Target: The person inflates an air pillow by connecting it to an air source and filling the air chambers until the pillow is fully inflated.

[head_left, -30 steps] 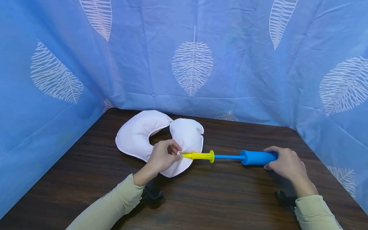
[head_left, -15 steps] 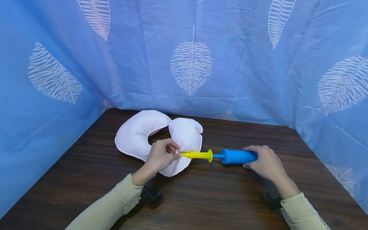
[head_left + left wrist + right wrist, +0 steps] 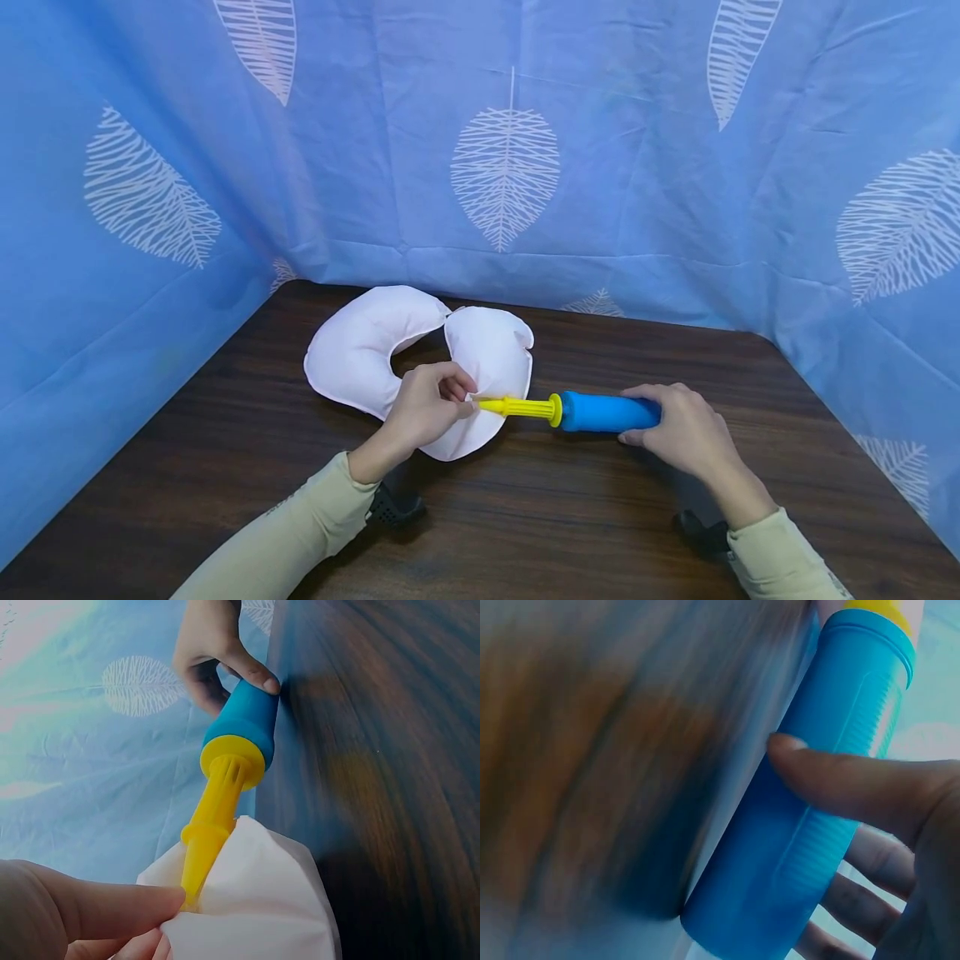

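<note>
Left hand (image 3: 422,410) and right hand (image 3: 686,425) come from 2 pale green sleeves (image 3: 277,533), with 1 dark device (image 3: 397,510) under each wrist. Thumb and fingers of the left hand are pinching the fabric of the white neck pillow (image 3: 352,350), at the place where the yellow nozzle (image 3: 528,407) meets it. The thumb also touches the nozzle's tip, but how deep the tip goes, I cannot tell. The right hand grasps the blue cylinder (image 3: 609,412) near its right end, the thumb on 1 side and the fingers on the other.

Nozzle and cylinder lie in 1 straight line, and the yellow flange sits against the cylinder's end. Whether the cylinder touches the brown table (image 3: 562,517), I cannot tell.

The pillow rests on the table, to the left of the cylinder. It is curved like a U, its 2 ends meeting at the far side. Behind the table hangs blue cloth (image 3: 637,183), printed with white leaves (image 3: 505,179).
</note>
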{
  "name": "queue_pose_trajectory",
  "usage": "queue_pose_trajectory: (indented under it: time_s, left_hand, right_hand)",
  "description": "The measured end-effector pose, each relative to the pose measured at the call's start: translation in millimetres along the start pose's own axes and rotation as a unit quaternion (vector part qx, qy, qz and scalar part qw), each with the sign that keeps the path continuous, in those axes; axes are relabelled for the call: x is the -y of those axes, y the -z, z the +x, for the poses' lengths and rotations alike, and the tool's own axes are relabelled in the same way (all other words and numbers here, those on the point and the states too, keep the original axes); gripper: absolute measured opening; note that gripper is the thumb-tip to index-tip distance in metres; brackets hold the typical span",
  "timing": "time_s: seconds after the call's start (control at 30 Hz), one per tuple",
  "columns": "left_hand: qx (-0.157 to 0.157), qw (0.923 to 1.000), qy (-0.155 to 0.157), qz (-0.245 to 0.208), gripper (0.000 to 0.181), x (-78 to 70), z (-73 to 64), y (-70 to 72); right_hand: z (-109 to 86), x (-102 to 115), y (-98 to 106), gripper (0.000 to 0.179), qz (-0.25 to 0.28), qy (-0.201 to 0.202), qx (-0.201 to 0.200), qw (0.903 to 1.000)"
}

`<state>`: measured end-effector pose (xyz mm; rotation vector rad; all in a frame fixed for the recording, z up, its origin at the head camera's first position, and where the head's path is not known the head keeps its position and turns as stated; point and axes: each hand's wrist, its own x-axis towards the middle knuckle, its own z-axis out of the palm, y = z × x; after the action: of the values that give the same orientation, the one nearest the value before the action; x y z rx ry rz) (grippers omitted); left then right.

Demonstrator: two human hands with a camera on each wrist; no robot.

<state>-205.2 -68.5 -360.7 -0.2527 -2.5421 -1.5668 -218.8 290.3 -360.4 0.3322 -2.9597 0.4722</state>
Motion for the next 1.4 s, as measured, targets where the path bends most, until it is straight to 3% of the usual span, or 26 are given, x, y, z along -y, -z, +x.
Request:
queue_pose_trajectory:
  time_s: [0.17,0.4,0.6,0.8,1.03,1.23,1.4]
  left_hand:
    - [0.000,1.0000,0.007,-0.003,0.012,0.7,-0.1,-0.4]
    - [0.003,0.9999,0.016,-0.003,0.013,0.7,-0.1,-0.6]
    - [0.002,0.9997,0.023,-0.003,0.013,0.0,0.4,0.0]
    - [-0.007,0.9998,0.021,0.001,0.013,1.1,0.5,-0.2]
    - [-0.008,0.9999,0.014,0.002,0.013,1.1,1.3,0.5]
    - [0.007,0.9999,0.012,-0.007,0.013,0.4,1.7,3.1]
    - [0.020,0.9994,0.022,-0.017,0.012,-0.4,1.4,4.8]
  right_hand:
    - [1.4,-23.2,8.6,0.059,-0.024,-0.024,0.004,0.9994]
    - [2.6,-64.8,32.5,0.064,-0.015,-0.069,0.040,0.9967]
    - [-0.1,-75.1,35.1,0.062,0.001,-0.076,0.029,0.9967]
    - [-0.8,-62.6,26.7,0.058,0.013,-0.055,0.021,0.9982]
    - [1.3,-24.7,13.4,0.057,0.009,-0.008,0.020,0.9997]
    - [0.8,6.1,3.6,0.059,0.014,0.018,0.024,0.9994]
    - [0.1,13.7,-1.5,0.060,0.013,0.020,0.018,0.9995]
